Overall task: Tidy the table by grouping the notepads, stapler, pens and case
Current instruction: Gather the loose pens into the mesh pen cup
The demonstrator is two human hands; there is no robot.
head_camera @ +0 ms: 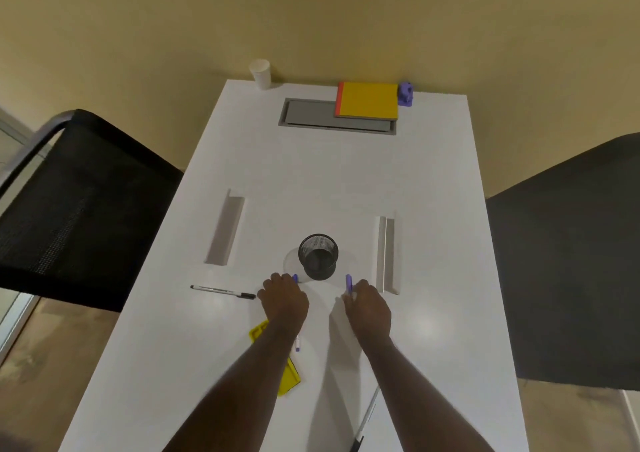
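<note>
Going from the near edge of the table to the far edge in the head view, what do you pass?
Yellow case → left hand and right hand side by side → mesh cup → grey hatch → yellow notepad → purple stapler → paper cup.

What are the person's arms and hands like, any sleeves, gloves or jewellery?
Both forearms are bare up to the bottom edge of the picture: no sleeves show. The left hand and right hand wear no gloves, and no watch, bracelet or ring can be seen from this side.
</note>
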